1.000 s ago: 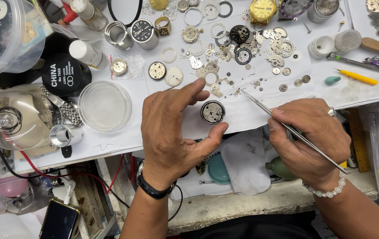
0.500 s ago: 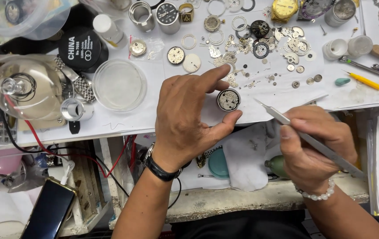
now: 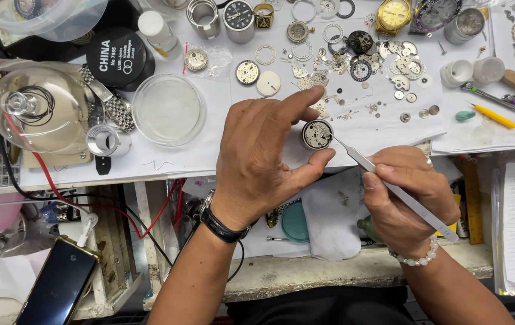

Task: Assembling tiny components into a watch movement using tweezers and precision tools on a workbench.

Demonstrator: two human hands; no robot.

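Above the white desk (image 3: pixel 167 159), the left hand (image 3: pixel 263 159) still pinches the round metal watch movement (image 3: pixel 317 134), and the slim steel tweezers (image 3: pixel 390 186), gripped by the right hand (image 3: pixel 411 201), now touch its edge.

Bright, even light falls on the white tabletop (image 3: pixel 173 156); shadows beneath the left hand (image 3: pixel 263 156) stay soft. Focus is sharp, with slight bending toward the frame edges.
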